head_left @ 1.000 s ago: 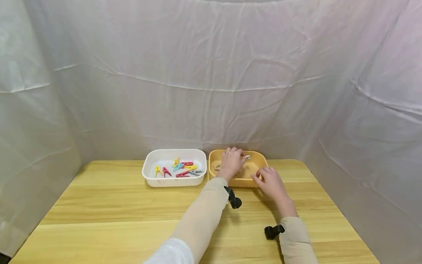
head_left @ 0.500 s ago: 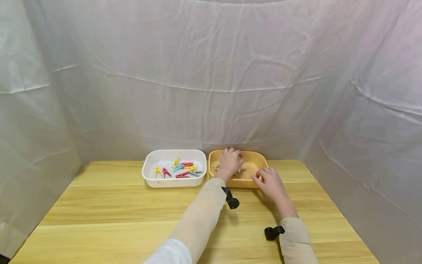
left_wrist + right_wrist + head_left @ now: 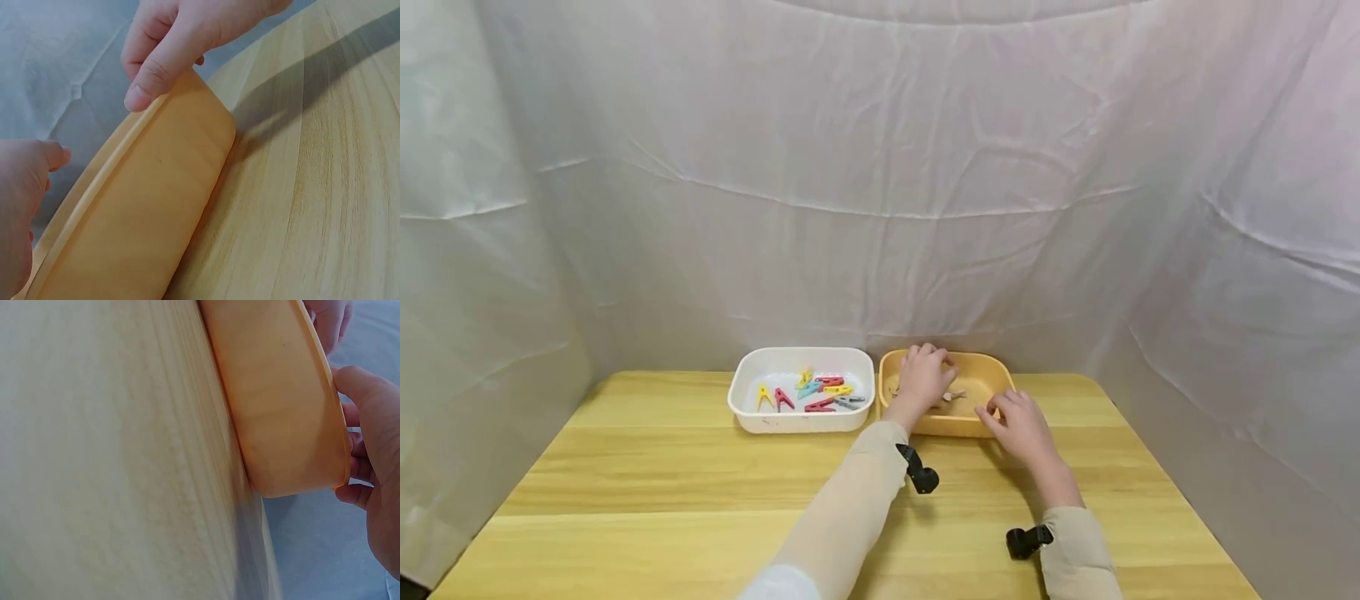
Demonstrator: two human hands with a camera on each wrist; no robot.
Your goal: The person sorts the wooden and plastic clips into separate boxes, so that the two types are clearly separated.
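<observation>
the orange tray [image 3: 981, 421] is sitting at the far middle of the wooden table [image 3: 662, 492], touching or just beside the white tray [image 3: 752, 417] on its left. small pale clips [image 3: 955, 395] are lying inside it, too small to identify further. the left hand [image 3: 921, 379] is reaching into the orange tray with fingers curled downward; whether they are pinching a clip cannot be told. the right hand [image 3: 1021, 427] is gripping the tray's near right rim, thumb [image 3: 150, 81] pressing on the lip and fingers [image 3: 353, 465] wrapping the corner. coloured clothes pegs [image 3: 808, 392] are lying in the white tray. risk noted: the tray looks light, so uneven pressure at one corner could be tipping or sliding it, spilling the clips or bumping the white tray.
</observation>
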